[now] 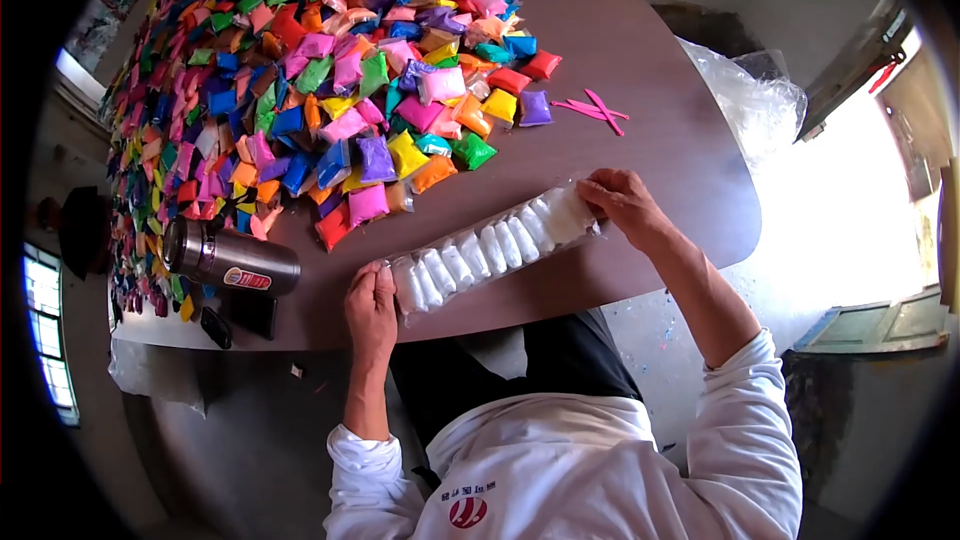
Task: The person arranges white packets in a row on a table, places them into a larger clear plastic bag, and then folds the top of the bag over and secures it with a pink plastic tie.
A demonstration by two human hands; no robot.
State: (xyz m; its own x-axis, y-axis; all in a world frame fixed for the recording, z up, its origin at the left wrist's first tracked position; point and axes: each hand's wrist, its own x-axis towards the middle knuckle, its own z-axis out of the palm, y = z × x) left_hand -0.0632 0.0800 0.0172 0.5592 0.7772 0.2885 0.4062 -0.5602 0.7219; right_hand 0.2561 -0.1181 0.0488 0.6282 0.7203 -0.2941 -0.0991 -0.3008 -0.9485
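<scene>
A long clear plastic pack point(490, 248) with several white packets in a row is stretched between my two hands, over the table's near edge. My left hand point(371, 305) pinches its left end, thumb on top. At the upper right end, my right hand point(630, 202) grips the plastic with fingers closed. The pack slants, its right end farther from me. Beyond it lies a big heap of small coloured packets point(345, 127), among them pink, blue, green, orange and purple ones. The nearest of these are a red packet point(334, 227) and a pink packet point(368, 204).
Pink plastic sticks point(596, 111) lie crossed on the brown table point(640, 60). A metal flask point(240, 258) rests on its side at the left, near a dark phone-like object point(254, 314). Clear plastic sheeting point(750, 100) hangs beyond the table's right edge.
</scene>
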